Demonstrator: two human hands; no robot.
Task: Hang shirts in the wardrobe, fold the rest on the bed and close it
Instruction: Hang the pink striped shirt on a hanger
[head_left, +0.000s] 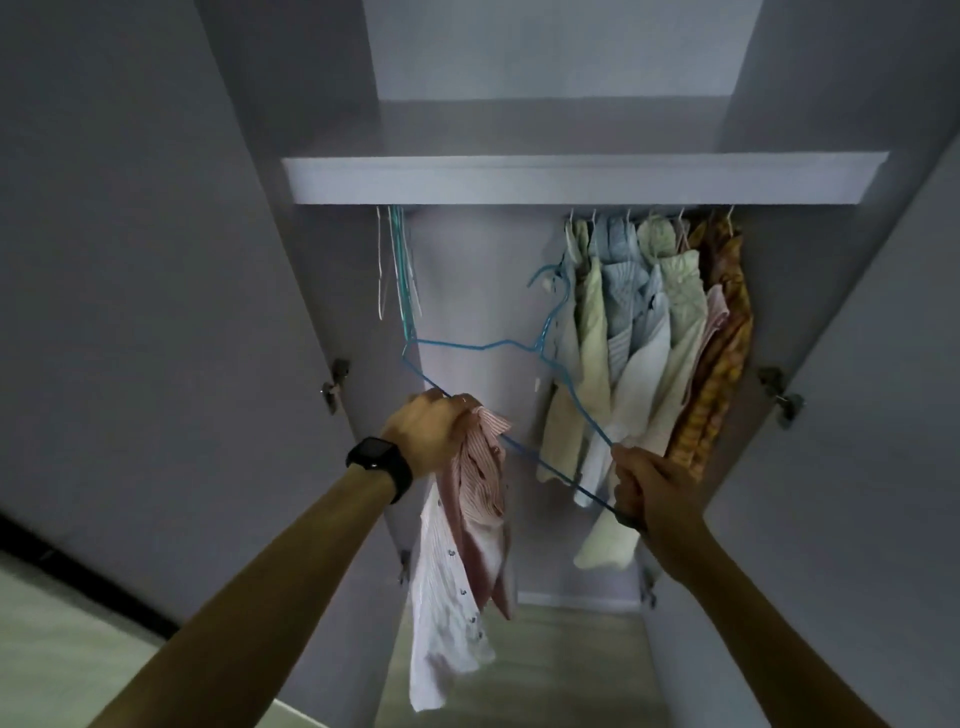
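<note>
In front of the open wardrobe (571, 179), seen from the head camera, both arms reach up and forward; the left hand (428, 434) has its fingers curled tight round the bunched top of a pink striped shirt (457, 545) and, with it, one arm of a blue wire hanger (452, 345); the right hand (649, 493) is closed in a fist round the opposite end of that hanger, the wire passing through the fist.

The shirt hangs limp from the left hand, below the hanger and not yet on it; its fabric is thin and crumpled, pale pink with fine stripes, a row of small dark buttons running down the lighter front panel. The hanger is slender and bent out of flat, stretched between the two hands, its hook rising toward the hung clothes.

On the right half of the rail hang several shirts (649, 338), packed close: cream, light blue, pale green, pink and a mustard check; at the left end hang bare wire hangers (400, 260). A black watch (379, 462) sits on the left wrist; metal hinges (335, 384) show on the open doors.
</note>
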